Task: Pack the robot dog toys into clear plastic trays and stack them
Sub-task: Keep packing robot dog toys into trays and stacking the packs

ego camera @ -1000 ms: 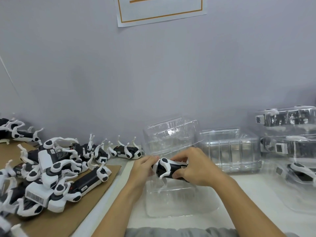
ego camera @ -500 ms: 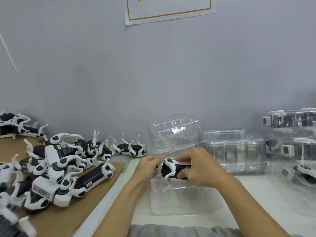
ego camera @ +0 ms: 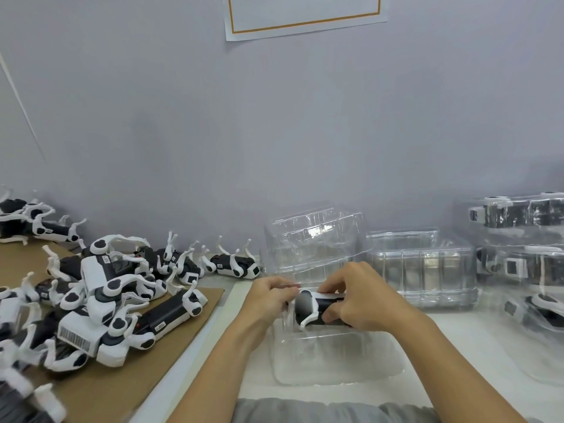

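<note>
White desk (ego camera: 457, 337) against a grey wall: both hands, left (ego camera: 268, 296) and right (ego camera: 363, 296), grip a black-and-white robot dog toy (ego camera: 317, 309) over an open clear plastic tray (ego camera: 335, 358) near the front edge. Loose toys (ego camera: 100, 288) crowd brown cardboard (ego camera: 122, 383) leftward.

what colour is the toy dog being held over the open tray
Black body with white legs, seen in the head view: the toy dog.

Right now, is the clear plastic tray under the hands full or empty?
Empty: the clear plastic tray shows bare bottom; the black-and-white robot dog toy is held above it.
</note>
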The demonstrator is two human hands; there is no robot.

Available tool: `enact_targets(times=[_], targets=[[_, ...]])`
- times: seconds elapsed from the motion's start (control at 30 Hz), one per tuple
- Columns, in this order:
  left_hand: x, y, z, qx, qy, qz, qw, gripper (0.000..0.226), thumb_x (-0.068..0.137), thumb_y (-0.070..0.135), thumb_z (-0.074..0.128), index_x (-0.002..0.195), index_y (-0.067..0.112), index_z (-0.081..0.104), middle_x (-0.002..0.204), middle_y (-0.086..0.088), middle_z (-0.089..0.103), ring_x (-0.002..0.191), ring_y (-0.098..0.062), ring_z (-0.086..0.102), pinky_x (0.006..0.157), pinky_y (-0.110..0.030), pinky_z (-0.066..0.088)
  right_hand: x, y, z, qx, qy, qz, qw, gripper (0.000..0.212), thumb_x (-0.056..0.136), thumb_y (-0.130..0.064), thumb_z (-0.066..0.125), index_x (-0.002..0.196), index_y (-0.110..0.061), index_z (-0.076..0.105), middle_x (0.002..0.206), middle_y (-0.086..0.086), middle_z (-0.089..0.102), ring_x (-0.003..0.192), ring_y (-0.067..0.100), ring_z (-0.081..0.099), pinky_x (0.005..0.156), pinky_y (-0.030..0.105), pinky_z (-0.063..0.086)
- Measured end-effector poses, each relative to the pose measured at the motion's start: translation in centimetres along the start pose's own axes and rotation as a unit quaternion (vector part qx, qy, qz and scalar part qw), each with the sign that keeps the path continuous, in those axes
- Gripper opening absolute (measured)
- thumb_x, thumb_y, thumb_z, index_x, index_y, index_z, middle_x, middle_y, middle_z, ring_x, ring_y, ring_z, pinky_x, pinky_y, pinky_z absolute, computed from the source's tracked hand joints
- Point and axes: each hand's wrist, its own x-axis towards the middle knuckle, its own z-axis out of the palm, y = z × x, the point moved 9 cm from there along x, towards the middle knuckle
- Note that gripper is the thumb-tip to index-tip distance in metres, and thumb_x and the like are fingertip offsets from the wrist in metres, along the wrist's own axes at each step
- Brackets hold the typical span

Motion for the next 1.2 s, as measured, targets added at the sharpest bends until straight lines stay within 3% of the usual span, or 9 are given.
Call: enact_targets(times=[0.2, 0.4, 0.5, 0.67, 0.77, 0.87, 0.93, 1.03, 1.2], targets=[[-0.3, -0.4, 0.3, -0.037, -0.024, -0.030, 0.999, 0.014, 0.089, -0.003, 0.063, 0.098, 0.005, 0.071, 0.091, -0.006, 0.073, 0.082, -0.021, 0.064, 0.082, -0.035, 0.049, -0.1, 0.1, 0.0, 0.004, -0.005, 0.006, 1.000, 0.031, 0.068, -0.029, 0.088, 0.098, -0.033, 0.079, 0.090, -0.017, 0.071, 0.092, 0.003, 0.060, 0.083, 0.027, 0.052], [-0.1, -0.2, 0.0, 0.007, 0.001, -0.055, 0.998, 0.027, 0.082, -0.015, 0.060, 0.087, 0.009, 0.070, 0.100, -0.009, 0.072, 0.099, -0.026, 0.066, 0.095, -0.042, 0.052, -0.1, -0.4, 0.4, -0.017, -0.019, -0.011, 1.000, 0.015, 0.072, -0.025, 0.085, 0.083, -0.033, 0.079, 0.072, -0.016, 0.072, 0.071, 0.005, 0.065, 0.069, 0.031, 0.059], [-0.2, -0.1, -0.1, 0.014, 0.007, -0.058, 0.998, 0.028, 0.081, -0.016, 0.060, 0.086, 0.010, 0.070, 0.104, -0.009, 0.072, 0.102, -0.025, 0.067, 0.089, -0.038, 0.054, -0.1, -0.6, 0.3, -0.026, -0.019, -0.016, 0.999, 0.013, 0.072, -0.025, 0.084, 0.082, -0.032, 0.078, 0.070, -0.015, 0.071, 0.070, 0.007, 0.064, 0.068, 0.032, 0.058], [-0.4, -0.1, 0.0, 0.002, 0.003, -0.060, 0.998, 0.028, 0.081, -0.015, 0.059, 0.084, 0.011, 0.070, 0.100, -0.005, 0.073, 0.095, -0.021, 0.067, 0.079, -0.032, 0.051, -0.1, -0.4, 0.2, -0.024, -0.037, -0.004, 0.999, 0.017, 0.075, -0.026, 0.084, 0.091, -0.030, 0.079, 0.082, -0.014, 0.072, 0.078, 0.006, 0.065, 0.070, 0.026, 0.055], [-0.6, 0.0, 0.0, 0.003, 0.001, -0.061, 0.998, 0.026, 0.081, -0.014, 0.061, 0.084, 0.011, 0.070, 0.095, -0.007, 0.073, 0.089, -0.021, 0.065, 0.075, -0.030, 0.048, -0.1, -0.9, -1.0, -0.006, -0.033, -0.003, 0.999, 0.032, 0.076, -0.039, 0.083, 0.108, -0.034, 0.075, 0.095, -0.016, 0.066, 0.087, 0.002, 0.062, 0.071, 0.017, 0.048], [-0.8, 0.2, 0.0, 0.008, -0.009, -0.061, 0.998, 0.024, 0.078, -0.010, 0.063, 0.085, 0.012, 0.070, 0.087, -0.007, 0.073, 0.082, -0.020, 0.062, 0.072, -0.030, 0.048, -0.2, -3.0, -1.3, 0.027, -0.032, -0.046, 0.998, 0.036, 0.074, -0.049, 0.081, 0.108, -0.041, 0.074, 0.103, -0.019, 0.070, 0.090, -0.005, 0.062, 0.082, 0.022, 0.054], [-1.3, 0.5, 0.2, 0.007, -0.019, -0.058, 0.998, 0.023, 0.068, -0.002, 0.062, 0.085, 0.011, 0.069, 0.086, -0.009, 0.072, 0.081, -0.023, 0.061, 0.077, -0.035, 0.050, -0.5, -4.4, 0.0, 0.030, -0.054, -0.061, 0.996, 0.028, 0.074, -0.045, 0.083, 0.101, -0.047, 0.074, 0.098, -0.017, 0.070, 0.086, -0.001, 0.063, 0.079, 0.024, 0.055], [-1.8, 0.9, 0.4, 0.002, -0.031, -0.045, 0.999, 0.032, 0.053, 0.008, 0.055, 0.081, 0.013, 0.068, 0.085, -0.012, 0.071, 0.075, -0.024, 0.061, 0.079, -0.041, 0.050, -0.6, -5.0, 1.4, 0.026, -0.048, -0.064, 0.996, 0.028, 0.072, -0.032, 0.086, 0.097, -0.039, 0.076, 0.091, -0.010, 0.067, 0.082, 0.008, 0.063, 0.072, 0.023, 0.055], [-2.1, 1.3, 0.4, 0.012, -0.034, -0.027, 0.999, 0.027, 0.052, 0.011, 0.056, 0.076, 0.018, 0.067, 0.077, -0.003, 0.066, 0.069, -0.018, 0.058, 0.074, -0.038, 0.047, -0.5, -4.1, 1.6, 0.071, -0.036, -0.040, 0.996, 0.038, 0.068, -0.023, 0.090, 0.102, -0.034, 0.075, 0.095, -0.014, 0.068, 0.085, 0.005, 0.063, 0.075, 0.020, 0.055]])
